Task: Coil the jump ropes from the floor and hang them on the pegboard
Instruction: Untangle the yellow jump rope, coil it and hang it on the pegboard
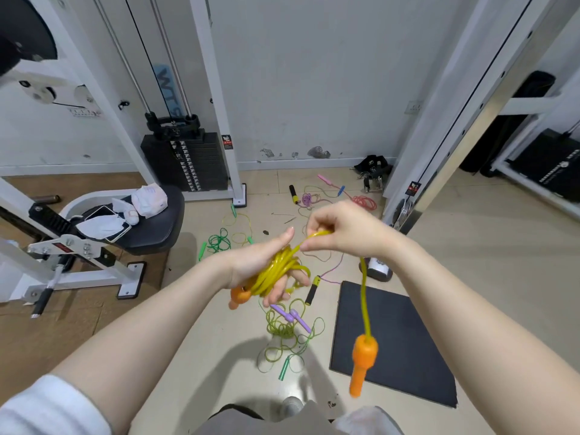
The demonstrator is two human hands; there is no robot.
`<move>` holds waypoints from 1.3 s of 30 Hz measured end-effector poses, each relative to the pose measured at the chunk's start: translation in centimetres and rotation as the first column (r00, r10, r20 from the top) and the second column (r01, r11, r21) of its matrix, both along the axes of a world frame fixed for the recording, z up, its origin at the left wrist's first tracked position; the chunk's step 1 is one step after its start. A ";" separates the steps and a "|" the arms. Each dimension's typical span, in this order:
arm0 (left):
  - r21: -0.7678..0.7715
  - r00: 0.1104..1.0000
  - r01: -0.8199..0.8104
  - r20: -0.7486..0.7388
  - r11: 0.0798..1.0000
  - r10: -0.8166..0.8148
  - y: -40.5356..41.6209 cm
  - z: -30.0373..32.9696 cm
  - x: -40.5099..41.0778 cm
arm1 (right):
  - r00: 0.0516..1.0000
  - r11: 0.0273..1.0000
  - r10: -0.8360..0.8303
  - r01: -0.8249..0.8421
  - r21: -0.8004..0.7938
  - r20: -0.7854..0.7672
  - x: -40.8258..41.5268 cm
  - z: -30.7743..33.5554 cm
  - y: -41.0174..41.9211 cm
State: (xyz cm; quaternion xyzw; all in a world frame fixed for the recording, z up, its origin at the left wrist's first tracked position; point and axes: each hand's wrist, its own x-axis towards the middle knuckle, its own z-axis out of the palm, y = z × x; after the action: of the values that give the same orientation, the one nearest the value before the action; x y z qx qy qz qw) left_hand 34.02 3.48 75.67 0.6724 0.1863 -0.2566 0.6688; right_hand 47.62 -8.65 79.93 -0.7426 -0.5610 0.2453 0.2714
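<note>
Head view: two hands (307, 246) coil one yellow rope (276, 271); two orange handles (362, 362).

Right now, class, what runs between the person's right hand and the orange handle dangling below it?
In the head view, a bare stretch of yellow rope hangs from the right hand to the orange handle.

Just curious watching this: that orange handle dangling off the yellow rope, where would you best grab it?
Probably around the narrow lower shaft of the dangling orange handle, coming from the side: it hangs nearly upright in open air, and the thicker collar above would stop a hand sliding up.
</note>
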 end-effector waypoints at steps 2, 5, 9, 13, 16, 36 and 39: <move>-0.235 0.994 0.110 0.046 0.966 -0.102 0.0 0.1 0.0 | 0.987 0.991 -0.070 0.085 0.106 -0.143 0.8 0.4 0.0; -0.470 0.940 0.323 0.257 0.822 -0.223 0.2 0.7 0.0 | 0.917 0.954 -0.166 0.243 0.176 -0.363 1.2 0.1 0.3; -0.587 0.856 0.420 0.511 0.692 -0.086 0.6 1.2 0.6 | 0.773 0.955 -0.180 0.286 0.081 -0.608 0.5 -2.2 0.7; -0.681 0.794 0.177 0.525 0.711 0.306 1.3 1.3 0.8 | 0.730 0.970 -0.179 0.243 0.006 -0.659 -0.8 -4.2 0.9; -0.676 0.623 -0.340 0.359 0.654 0.695 1.1 1.4 1.0 | 0.800 0.994 -0.108 0.072 -0.085 -0.590 -1.5 -5.1 0.5; -0.138 0.912 -0.212 0.328 0.968 0.246 0.5 1.3 -0.4 | 0.990 0.976 -0.129 0.136 0.172 -0.053 -2.7 -1.0 0.8; -0.148 0.940 -0.079 0.319 0.986 0.123 0.4 1.8 -0.6 | 0.866 0.999 -0.028 0.043 0.018 -0.499 -1.6 -1.1 0.4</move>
State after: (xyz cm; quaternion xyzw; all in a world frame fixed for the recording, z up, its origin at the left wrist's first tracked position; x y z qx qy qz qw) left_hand 33.37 3.90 77.50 0.6492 0.0898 -0.1188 0.7459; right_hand 46.06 -8.24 78.84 -0.6604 -0.4618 0.4155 0.4219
